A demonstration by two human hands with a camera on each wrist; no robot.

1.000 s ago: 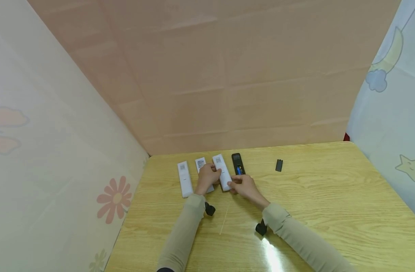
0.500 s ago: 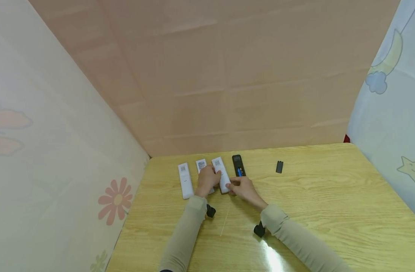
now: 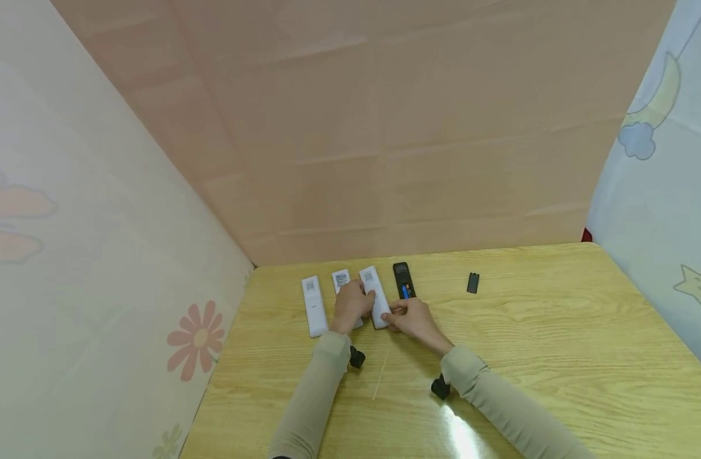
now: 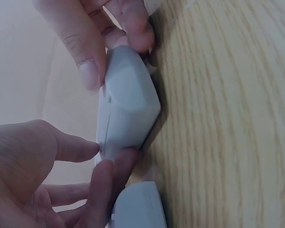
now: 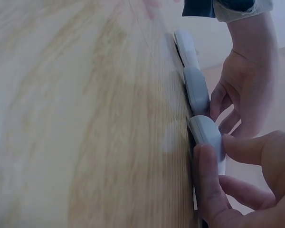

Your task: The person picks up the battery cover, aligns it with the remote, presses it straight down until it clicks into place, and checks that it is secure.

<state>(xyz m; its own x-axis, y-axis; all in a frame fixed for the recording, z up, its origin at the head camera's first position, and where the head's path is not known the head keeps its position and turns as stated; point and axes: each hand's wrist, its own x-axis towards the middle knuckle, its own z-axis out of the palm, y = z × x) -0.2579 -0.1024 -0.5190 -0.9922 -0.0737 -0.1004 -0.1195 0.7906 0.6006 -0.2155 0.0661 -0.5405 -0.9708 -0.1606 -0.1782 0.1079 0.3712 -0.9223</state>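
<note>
A white remote control [image 3: 378, 312] lies back side up on the table, its label at the far end. My left hand [image 3: 350, 306] holds its left edge, thumb on the back face. At the near right end my right hand [image 3: 414, 319] pinches it between thumb and fingers. Both hands meet the same remote in the left wrist view, where its rounded white end [image 4: 128, 90] shows. Partly under my left hand lies a second white remote [image 3: 341, 278]; a third white remote [image 3: 313, 306] is further left. Right of the held one is a black remote [image 3: 402, 273] with a blue battery [image 3: 406, 291] exposed.
A small black battery cover [image 3: 473, 283] lies apart to the right on the wooden table [image 3: 534, 344]. Behind the table's far edge hangs a plain brownish backdrop [image 3: 339, 159], with patterned cloths at both sides.
The view has shifted very slightly. Both hands keep their hold on the white remote, which stays in nearly the same place.
</note>
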